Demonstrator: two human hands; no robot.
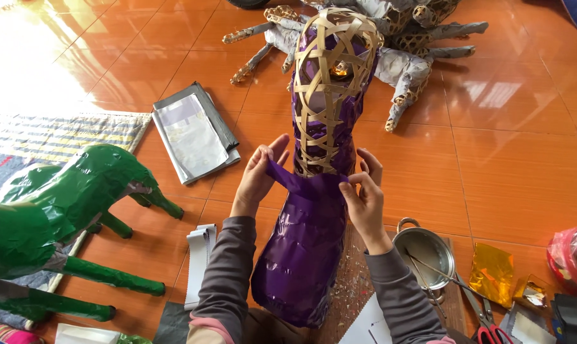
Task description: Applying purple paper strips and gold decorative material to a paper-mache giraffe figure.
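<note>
A tall woven bamboo frame stands in front of me, its lower half covered in shiny purple paper. My left hand pinches the end of a purple paper strip at the frame's left side. My right hand presses the other end of the strip against the frame's right side. The upper part of the frame is bare lattice with purple paper showing behind it.
A green paper-covered animal figure stands at the left. Grey paper-wrapped bamboo figures lie behind. A stack of silver paper lies on the orange tile floor. A metal pot, scissors and gold foil sit at the right.
</note>
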